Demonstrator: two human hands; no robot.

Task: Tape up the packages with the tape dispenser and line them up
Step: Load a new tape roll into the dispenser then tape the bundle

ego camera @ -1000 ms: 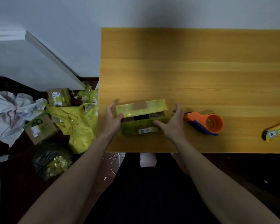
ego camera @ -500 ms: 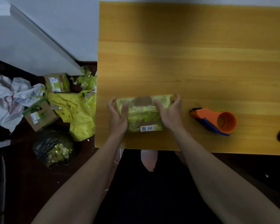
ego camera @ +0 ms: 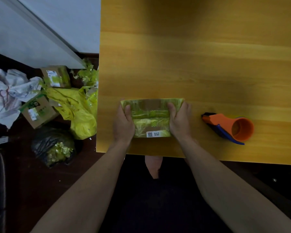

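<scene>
Squarely between both hands lies the package [ego camera: 151, 117] — left hand [ego camera: 123, 125] and right hand [ego camera: 180, 122] clamp its ends, thumbs on top, tape dispenser [ego camera: 228, 126] right.

A crumpled white cloth [ego camera: 5, 91] is lying on the dark floor [ego camera: 23, 182] left of the yellow wooden worktop [ego camera: 200, 56], beside a yellow plastic bag [ego camera: 79, 111] and a black bag of yellow-green scraps [ego camera: 54, 147].

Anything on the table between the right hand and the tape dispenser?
Nothing: the head view shows only bare wooden table between the right hand, which grips the package, and the tape dispenser.
</scene>
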